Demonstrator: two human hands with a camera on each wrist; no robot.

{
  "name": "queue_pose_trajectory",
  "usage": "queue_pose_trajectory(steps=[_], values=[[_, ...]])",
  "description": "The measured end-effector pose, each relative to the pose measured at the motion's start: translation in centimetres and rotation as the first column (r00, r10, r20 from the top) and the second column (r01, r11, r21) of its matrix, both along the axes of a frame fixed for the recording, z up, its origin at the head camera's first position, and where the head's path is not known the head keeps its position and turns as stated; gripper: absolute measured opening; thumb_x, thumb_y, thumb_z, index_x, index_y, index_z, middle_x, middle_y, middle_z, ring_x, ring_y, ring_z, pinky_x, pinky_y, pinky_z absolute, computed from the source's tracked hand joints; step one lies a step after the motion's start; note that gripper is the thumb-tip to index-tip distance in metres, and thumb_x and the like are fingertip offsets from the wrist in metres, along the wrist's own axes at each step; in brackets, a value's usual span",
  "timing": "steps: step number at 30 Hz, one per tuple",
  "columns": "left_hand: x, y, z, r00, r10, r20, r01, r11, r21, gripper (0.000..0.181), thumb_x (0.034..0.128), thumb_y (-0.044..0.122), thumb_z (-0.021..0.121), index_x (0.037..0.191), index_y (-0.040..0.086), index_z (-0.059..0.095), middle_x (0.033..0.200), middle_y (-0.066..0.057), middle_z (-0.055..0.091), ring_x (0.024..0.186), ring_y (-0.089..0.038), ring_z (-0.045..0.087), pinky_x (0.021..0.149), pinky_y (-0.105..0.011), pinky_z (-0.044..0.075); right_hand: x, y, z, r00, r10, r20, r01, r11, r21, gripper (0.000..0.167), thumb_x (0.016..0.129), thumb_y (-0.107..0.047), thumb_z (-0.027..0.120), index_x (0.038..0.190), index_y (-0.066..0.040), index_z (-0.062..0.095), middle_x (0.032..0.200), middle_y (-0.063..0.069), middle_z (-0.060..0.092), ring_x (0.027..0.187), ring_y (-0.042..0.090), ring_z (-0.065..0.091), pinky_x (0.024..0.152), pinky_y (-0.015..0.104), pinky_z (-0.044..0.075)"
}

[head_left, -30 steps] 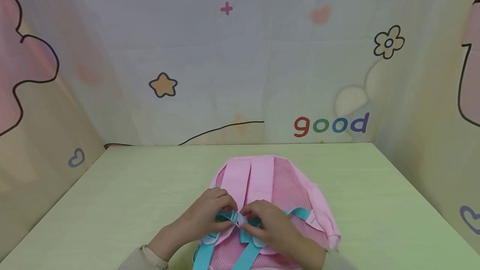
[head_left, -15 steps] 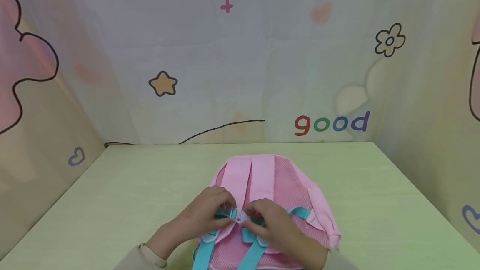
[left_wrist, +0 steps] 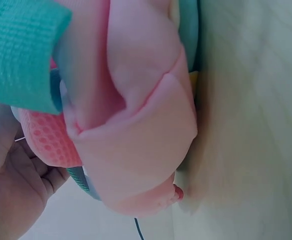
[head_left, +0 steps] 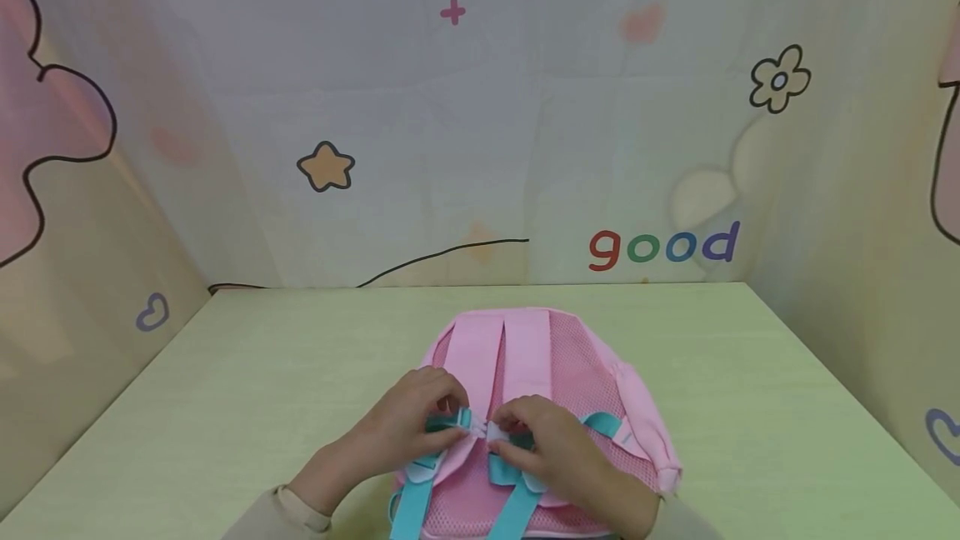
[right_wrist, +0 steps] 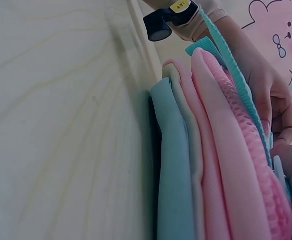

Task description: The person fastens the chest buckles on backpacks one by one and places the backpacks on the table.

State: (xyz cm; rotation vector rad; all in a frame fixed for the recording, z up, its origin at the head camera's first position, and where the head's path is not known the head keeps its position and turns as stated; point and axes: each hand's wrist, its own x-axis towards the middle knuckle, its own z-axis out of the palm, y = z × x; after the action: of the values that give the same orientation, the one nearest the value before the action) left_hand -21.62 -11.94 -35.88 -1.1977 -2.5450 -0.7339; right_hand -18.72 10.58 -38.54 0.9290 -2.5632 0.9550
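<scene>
A pink backpack (head_left: 528, 357) lies with its mesh back and shoulder straps facing up. Across it runs a turquoise chest strap (head_left: 444, 422) with a pale side-release buckle. My left hand (head_left: 408, 419) pinches this strap right beside the pronged buckle half (head_left: 477, 427). The socket half (head_left: 497, 433) is between the thumb and fingers of my right hand (head_left: 551, 440). A small gap shows between the two halves. In the right wrist view, the left hand (right_wrist: 273, 105) reaches over the backpack's top side. A hand (left_wrist: 16, 190) appears beside the backpack in the left wrist view.
The backpack lies on a pale green tabletop (head_left: 300, 357) against a printed backdrop (head_left: 405, 123). Turquoise webbing straps (head_left: 411, 511) hang toward the near edge. A loose turquoise strap (head_left: 602, 423) arches at the backpack's right side.
The buckle halves, close together a second ago, have moved apart. My left hand has shifted slightly left and up with its half; the right hand has gone slightly right.
</scene>
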Motion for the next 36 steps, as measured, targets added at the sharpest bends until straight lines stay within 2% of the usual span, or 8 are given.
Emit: queue_pose_trajectory(steps=[6,19,32,36], values=[[-0.04,0.24,-0.35,1.000,0.009,0.001,-0.009,1.000,0.011,0.024,0.0785,0.016,0.078,0.093,0.014,0.059,0.087,0.005,0.061,0.080,-0.005,0.052,0.078,-0.024,0.046,-0.16,0.01,-0.16,1.000,0.001,-0.027,-0.001,1.000,0.002,0.014,0.088,-0.021,0.070,0.096,-0.010,0.065,0.088,-0.002,0.065,0.081,0.010,0.063,0.072,0.021,0.053],[0.35,0.67,-0.41,0.997,0.037,0.074,-0.037,0.999,0.008,0.022,0.0801,0.016,0.077,0.094,0.013,0.060,0.087,0.003,0.060,0.081,-0.006,0.051,0.075,-0.021,0.046,-0.14,-0.07,-0.17,0.999,0.002,-0.045,-0.002,1.000,0.013,0.014,0.088,-0.021,0.069,0.096,-0.010,0.065,0.088,-0.002,0.066,0.081,0.010,0.063,0.071,0.021,0.053],[0.41,0.95,-0.85,0.999,0.035,0.020,-0.035,0.999,-0.002,0.023,0.0797,0.018,0.077,0.095,0.013,0.061,0.088,0.004,0.062,0.082,-0.007,0.051,0.078,-0.023,0.044,-0.01,0.08,-0.33,0.999,0.007,-0.042,-0.006,1.000,0.018,0.016,0.087,-0.021,0.070,0.097,-0.009,0.065,0.089,-0.001,0.065,0.081,0.009,0.062,0.071,0.020,0.053],[0.43,1.02,-0.96,0.999,0.033,0.004,-0.033,0.999,-0.006,0.024,0.0793,0.019,0.078,0.095,0.013,0.061,0.087,0.005,0.061,0.082,-0.006,0.052,0.077,-0.023,0.045,-0.06,0.00,-0.53,0.997,0.004,-0.076,-0.003,1.000,0.010,0.017,0.085,-0.018,0.072,0.097,-0.009,0.065,0.088,-0.002,0.063,0.080,0.009,0.060,0.071,0.020,0.053]])
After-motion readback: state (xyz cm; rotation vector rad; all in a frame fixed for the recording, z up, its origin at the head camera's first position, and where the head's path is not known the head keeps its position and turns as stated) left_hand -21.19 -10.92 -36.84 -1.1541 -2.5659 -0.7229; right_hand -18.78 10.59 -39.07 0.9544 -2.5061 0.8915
